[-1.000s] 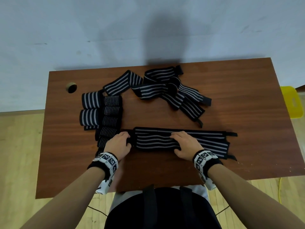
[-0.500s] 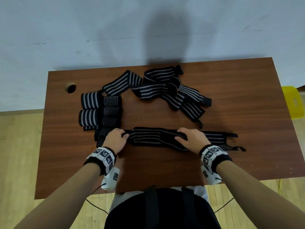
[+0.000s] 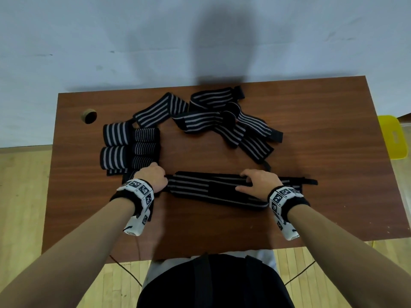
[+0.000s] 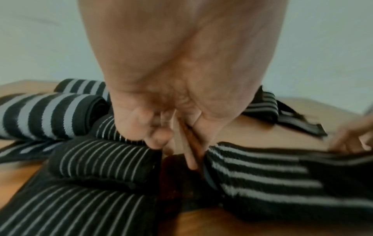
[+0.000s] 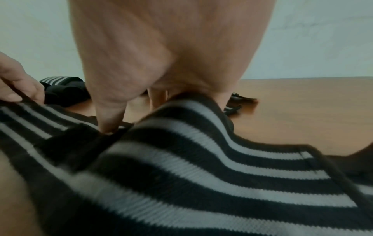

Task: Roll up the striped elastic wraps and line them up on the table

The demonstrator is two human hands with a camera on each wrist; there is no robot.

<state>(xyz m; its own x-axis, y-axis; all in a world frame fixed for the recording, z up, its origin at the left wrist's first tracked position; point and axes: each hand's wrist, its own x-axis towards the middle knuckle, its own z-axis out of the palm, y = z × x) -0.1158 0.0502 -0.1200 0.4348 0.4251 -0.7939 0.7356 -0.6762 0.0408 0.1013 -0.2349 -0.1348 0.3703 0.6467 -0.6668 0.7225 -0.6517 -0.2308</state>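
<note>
Head view: long striped wrap [image 3: 213, 187] lies flat across the near middle of the table [image 3: 322, 152]. Left hand [image 3: 151, 177] pinches its left end; right hand [image 3: 260, 182] grips its folded far edge. Rolled wraps [image 3: 131, 150] stand in two columns at left; loose wraps [image 3: 222, 121] are heaped behind.
Left wrist view: fingers [image 4: 189, 153] curl at the wrap end, beside a thin-striped roll [image 4: 101, 159].
Right wrist view: thumb [image 5: 110, 118] presses onto the raised fold
</note>
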